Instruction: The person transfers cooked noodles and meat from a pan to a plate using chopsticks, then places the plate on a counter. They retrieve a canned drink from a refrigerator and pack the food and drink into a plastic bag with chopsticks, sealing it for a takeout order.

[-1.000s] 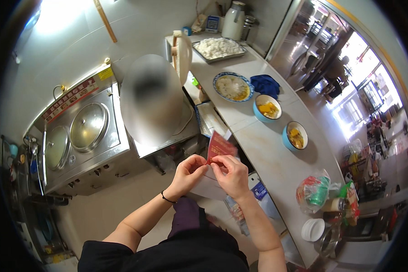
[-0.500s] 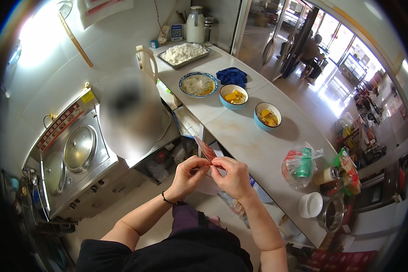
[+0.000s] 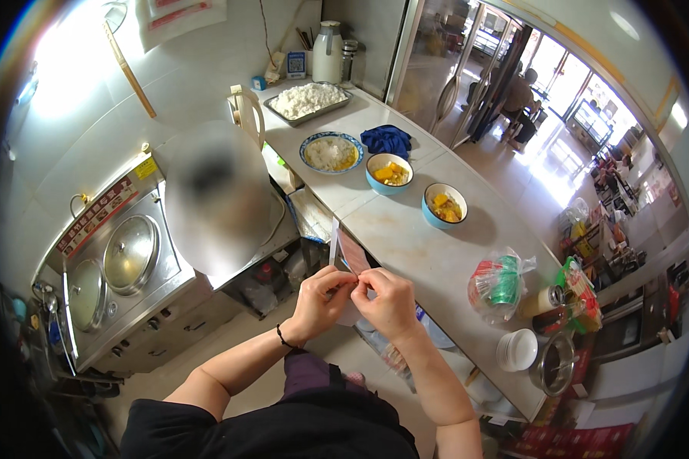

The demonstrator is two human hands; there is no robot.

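Both of my hands are close together in front of my body, by the counter's edge, pinching a flat pink-and-white packet (image 3: 352,252). My left hand (image 3: 320,302) has its fingers curled with thumb and forefinger closed on the packet's near end. Beside it, nearly touching, my right hand (image 3: 389,302) pinches the same end. The packet's far end sticks up and away from my fingers. What exactly it contains does not show. Something pale hangs below my hands, partly hidden by them.
On the counter (image 3: 406,245) stand two blue bowls (image 3: 390,174) of yellow food, a patterned plate (image 3: 331,153) of rice, a rice tray (image 3: 306,102), a blue cloth (image 3: 386,141), a bagged bundle (image 3: 501,287) and stacked white bowls (image 3: 517,350). A lidded stove (image 3: 130,252) is left.
The packet stands more upright, and a pale edge now shows along its left side. My hands keep their pinch in nearly the same place. The view has shifted slightly.
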